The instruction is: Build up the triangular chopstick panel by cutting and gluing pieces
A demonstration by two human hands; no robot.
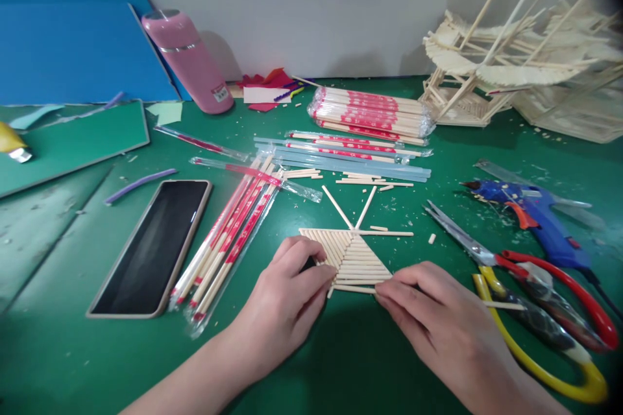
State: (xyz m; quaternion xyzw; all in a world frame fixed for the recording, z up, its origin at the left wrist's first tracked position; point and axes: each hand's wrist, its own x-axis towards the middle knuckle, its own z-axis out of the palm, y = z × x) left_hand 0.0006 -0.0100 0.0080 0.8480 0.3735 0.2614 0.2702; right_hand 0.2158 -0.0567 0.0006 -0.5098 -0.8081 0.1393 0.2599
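A flat panel of glued wooden sticks point(351, 258) lies on the green table point(341, 363) in front of me, with three longer sticks fanning out from its top. My left hand point(287, 301) has its fingers curled and pinched on the panel's left edge. My right hand point(438, 321) pinches a thin stick at the panel's lower right corner. Both hands rest low on the table.
A phone point(153, 246) lies face up at left beside wrapped chopsticks point(228, 240). More chopstick packs point(372, 113) sit behind. Scissors point(530, 292) and a blue glue gun point(533, 217) lie at right. A pink bottle point(192, 61) and a stick model point(511, 58) stand at the back.
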